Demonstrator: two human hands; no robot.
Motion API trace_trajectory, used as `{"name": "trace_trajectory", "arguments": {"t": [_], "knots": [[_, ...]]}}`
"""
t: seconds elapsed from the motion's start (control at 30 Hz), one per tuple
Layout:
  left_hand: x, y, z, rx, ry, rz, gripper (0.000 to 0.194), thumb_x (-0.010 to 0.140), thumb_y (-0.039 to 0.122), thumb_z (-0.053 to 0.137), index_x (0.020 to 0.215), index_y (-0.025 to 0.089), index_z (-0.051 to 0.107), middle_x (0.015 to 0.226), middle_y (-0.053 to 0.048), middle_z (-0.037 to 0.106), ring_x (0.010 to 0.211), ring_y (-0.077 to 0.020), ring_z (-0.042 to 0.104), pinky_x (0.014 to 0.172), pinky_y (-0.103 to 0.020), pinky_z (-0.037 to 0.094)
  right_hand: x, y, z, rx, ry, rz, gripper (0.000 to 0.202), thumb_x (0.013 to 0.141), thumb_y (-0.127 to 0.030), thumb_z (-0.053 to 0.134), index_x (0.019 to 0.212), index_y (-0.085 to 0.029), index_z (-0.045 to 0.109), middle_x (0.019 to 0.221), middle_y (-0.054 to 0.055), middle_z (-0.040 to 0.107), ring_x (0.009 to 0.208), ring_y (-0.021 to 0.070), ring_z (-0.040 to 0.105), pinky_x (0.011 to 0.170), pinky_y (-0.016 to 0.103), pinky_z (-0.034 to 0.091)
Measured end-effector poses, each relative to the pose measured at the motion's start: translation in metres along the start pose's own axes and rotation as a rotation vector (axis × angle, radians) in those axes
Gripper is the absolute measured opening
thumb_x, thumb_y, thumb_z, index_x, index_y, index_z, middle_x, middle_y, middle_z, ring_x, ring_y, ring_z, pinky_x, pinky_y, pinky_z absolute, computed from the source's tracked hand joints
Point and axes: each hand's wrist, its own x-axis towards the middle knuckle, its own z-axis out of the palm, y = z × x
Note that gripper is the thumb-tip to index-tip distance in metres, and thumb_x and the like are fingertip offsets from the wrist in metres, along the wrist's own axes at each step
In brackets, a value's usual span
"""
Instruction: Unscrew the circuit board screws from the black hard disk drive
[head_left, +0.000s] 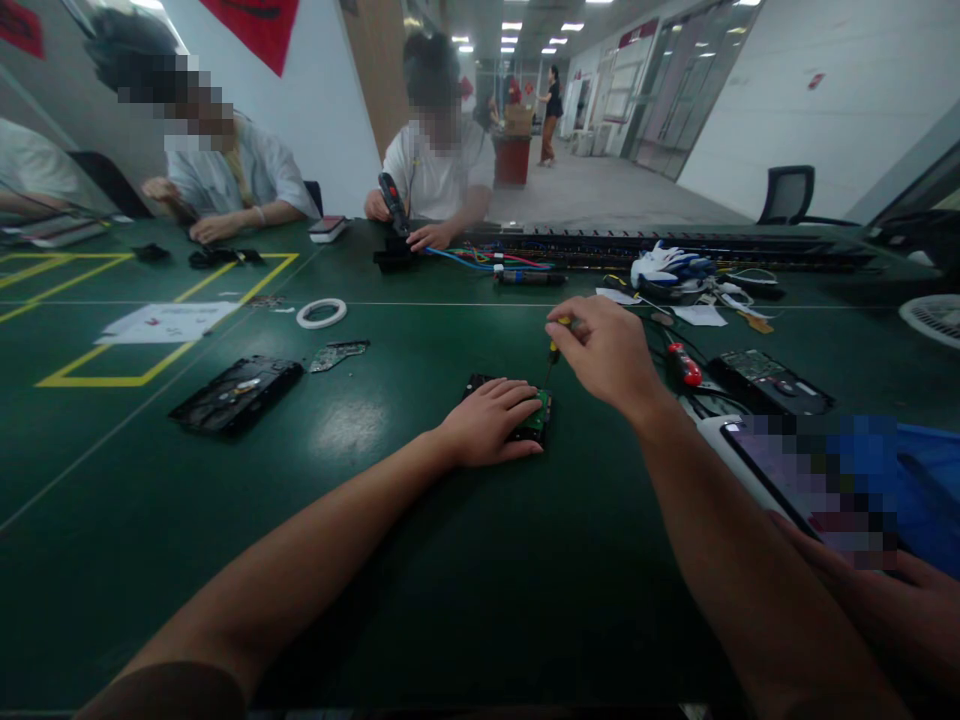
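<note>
A hard drive (pixel 536 418) with a green circuit board facing up lies on the table in front of me. My left hand (pixel 491 420) rests flat across it, fingers stretched out and thumb along its near edge, hiding much of it. Above the drive's far right corner, my right hand (pixel 596 345) pinches a small yellow-handled screwdriver (pixel 553 352). Its thin shaft points down at the drive's edge; whether the tip touches a screw I cannot tell.
Left on the green table (pixel 360 580) are a black drive casing (pixel 238 393), a loose circuit board (pixel 339 355) and a tape roll (pixel 322 313). To the right are a red-handled tool (pixel 683 364), another drive (pixel 772 380) and someone's hand holding a phone (pixel 806 490). Co-workers sit opposite.
</note>
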Motion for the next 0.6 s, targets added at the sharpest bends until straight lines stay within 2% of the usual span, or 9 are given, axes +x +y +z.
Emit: {"name": "trace_trajectory", "arguments": {"t": [0.13,0.33,0.47,0.6], "knots": [[0.0000,-0.0001,-0.0010,-0.005,0.008,0.005,0.073,0.100,0.072,0.048,0.151,0.020,0.050,0.158,-0.015,0.052,0.150,-0.0342,0.045,0.125,-0.054,0.034,-0.0002,-0.0014,-0.0036,-0.007,-0.041,-0.003,0.020,0.093,-0.017,0.061,0.106,-0.020,0.075,0.105,0.009,0.077,0.081,0.0232,0.067,0.078,0.039,0.050],[-0.0007,0.0007,-0.0025,0.003,0.002,0.003,0.074,0.100,0.071,0.047,0.152,0.018,0.050,0.158,-0.015,0.051,0.149,-0.0340,0.045,0.125,-0.054,0.033,-0.0013,-0.0061,-0.0045,0.007,-0.050,0.068,0.028,0.091,-0.014,0.060,0.115,-0.019,0.073,0.099,0.009,0.077,0.078,0.0236,0.067,0.075,0.038,0.048],[-0.0007,-0.0002,-0.0012,-0.007,0.001,0.002,0.074,0.100,0.071,0.048,0.153,0.019,0.049,0.158,-0.016,0.051,0.149,-0.0343,0.045,0.125,-0.055,0.033,-0.0010,-0.0039,-0.0029,0.002,-0.049,0.048,0.022,0.092,-0.014,0.060,0.109,-0.022,0.072,0.098,0.007,0.076,0.079,0.0232,0.066,0.076,0.038,0.047],[-0.0005,-0.0004,-0.0006,-0.010,-0.004,-0.002,0.074,0.100,0.071,0.048,0.153,0.020,0.049,0.158,-0.015,0.051,0.150,-0.0341,0.045,0.125,-0.055,0.033,-0.0003,0.0003,0.0002,-0.020,-0.050,0.000,0.008,0.094,-0.022,0.067,0.100,-0.025,0.071,0.099,0.006,0.073,0.082,0.0237,0.064,0.081,0.040,0.047]]}}
